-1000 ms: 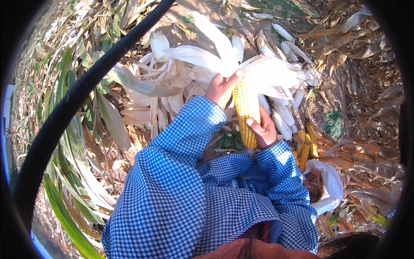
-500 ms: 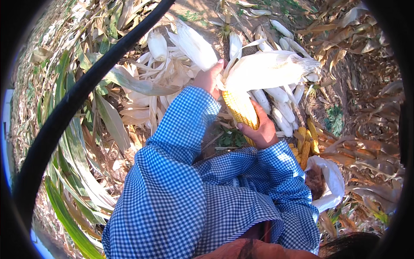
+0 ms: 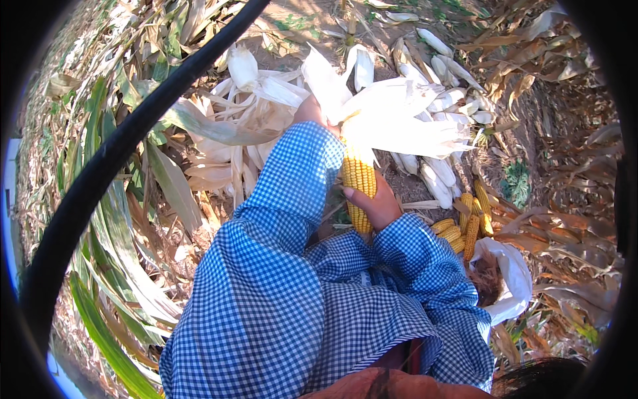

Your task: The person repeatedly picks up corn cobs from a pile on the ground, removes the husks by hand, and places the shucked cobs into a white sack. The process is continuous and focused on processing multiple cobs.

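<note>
My right hand [image 3: 381,205] is closed round the lower part of a yellow corn cob [image 3: 359,174], its thumb lying across the kernels. The cob hangs with its bare end toward me. Pale husk leaves [image 3: 405,126] spread out from its upper end, bright in the sun. At that upper end my left hand [image 3: 311,113] grips the husk by the base of the cob; its fingers are mostly hidden behind the leaves and the blue checked sleeve.
Unhusked white ears [image 3: 436,181] lie piled on the ground beyond my right hand. Several bare yellow cobs [image 3: 472,226] are heaped beside a white sack [image 3: 515,279] on the right. Stripped husks [image 3: 226,123] form a pile at left. A dark curved bar [image 3: 126,139] crosses the left side.
The cob has swung more upright and shifted slightly left with my right hand. The husk leaf beside my left hand has moved right, and the leaves now fan out more widely.
</note>
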Demonstrator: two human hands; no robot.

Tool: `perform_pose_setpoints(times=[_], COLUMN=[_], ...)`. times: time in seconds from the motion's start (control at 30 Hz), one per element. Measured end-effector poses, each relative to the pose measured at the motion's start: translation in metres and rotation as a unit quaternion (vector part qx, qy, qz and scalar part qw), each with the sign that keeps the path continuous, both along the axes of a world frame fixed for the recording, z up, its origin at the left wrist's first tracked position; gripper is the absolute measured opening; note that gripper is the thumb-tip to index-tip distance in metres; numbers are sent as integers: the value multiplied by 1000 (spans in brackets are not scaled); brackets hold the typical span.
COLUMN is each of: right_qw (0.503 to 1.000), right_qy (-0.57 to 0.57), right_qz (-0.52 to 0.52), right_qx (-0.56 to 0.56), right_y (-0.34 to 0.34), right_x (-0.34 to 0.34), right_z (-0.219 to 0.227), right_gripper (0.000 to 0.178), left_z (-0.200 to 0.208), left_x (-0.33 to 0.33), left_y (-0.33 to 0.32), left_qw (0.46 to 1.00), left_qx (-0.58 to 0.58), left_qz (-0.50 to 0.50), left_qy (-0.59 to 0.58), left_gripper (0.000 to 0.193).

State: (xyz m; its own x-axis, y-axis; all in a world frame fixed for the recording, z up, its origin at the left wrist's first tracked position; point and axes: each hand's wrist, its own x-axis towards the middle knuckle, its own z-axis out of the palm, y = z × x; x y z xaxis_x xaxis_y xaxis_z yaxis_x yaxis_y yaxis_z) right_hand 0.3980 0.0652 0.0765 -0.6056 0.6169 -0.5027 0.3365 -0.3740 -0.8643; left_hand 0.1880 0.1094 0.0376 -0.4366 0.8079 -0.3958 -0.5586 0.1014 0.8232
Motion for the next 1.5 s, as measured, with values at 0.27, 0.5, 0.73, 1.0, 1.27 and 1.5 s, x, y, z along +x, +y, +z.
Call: perform_pose_setpoints(times=[0.27, 0.5, 0.73, 1.0, 1.27, 1.5], right_qw=[953, 953, 971, 985, 975, 968], right_qy=[121, 163, 126, -67, -130, -128], right_qz=[-170, -39, -13, -6, 81, 144], right_qx=[-222, -253, -204, 159, 164, 164], right_y=[-24, -2, -5, 34, 9, 20], right_x=[-21, -10, 16, 22, 15, 21], right_z=[16, 35, 40, 19, 36, 40], right_gripper=[49, 64, 67, 81, 90, 86], left_z=[31, 47, 54, 16, 36, 53], left_x=[16, -13, -102, -54, 12, 25], left_y=[9, -1, -43, -39, -17, -15], left_qw=[921, 919, 897, 678, 937, 996], left_qx=[62, 105, 31, -223, -10, 46], left_qz=[193, 208, 432, -110, -199, 75], left_qy=[-332, -319, -90, 692, 288, 20], left_gripper=[36, 36, 25, 95, 50, 33])
